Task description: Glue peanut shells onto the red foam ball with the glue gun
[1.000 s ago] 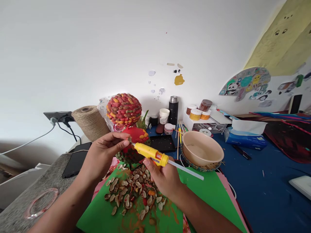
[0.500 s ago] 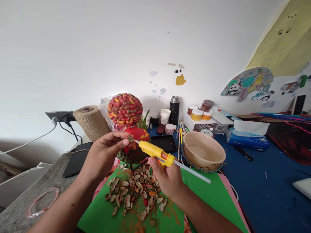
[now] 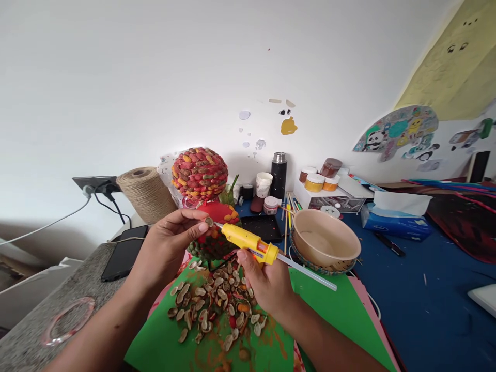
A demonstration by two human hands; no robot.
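Observation:
Between thumb and fingers, my left hand [image 3: 170,240] pinches a small peanut shell [image 3: 208,222], its hollow side facing the glue gun. My right hand [image 3: 267,281] grips a yellow hot glue gun [image 3: 242,237] with a clear glue stick poking out of its back. The nozzle is at the shell, seemingly touching it. Just behind stands a red ball [image 3: 213,210] partly covered in orange and green shells, partly hidden by my left hand. Below lie many loose peanut shells [image 3: 220,294] on green paper [image 3: 155,338].
A shell-covered ball [image 3: 199,174] stands behind. Left are a twine spool [image 3: 145,194] and a black phone [image 3: 124,253]. Right are a beige bowl [image 3: 325,237], paint jars [image 3: 314,182] and a tissue pack [image 3: 395,219]. A black flask [image 3: 278,175] stands by the wall.
Almost nothing differs. The whole view has shifted very slightly, and both hands keep the shell and glue gun nozzle together.

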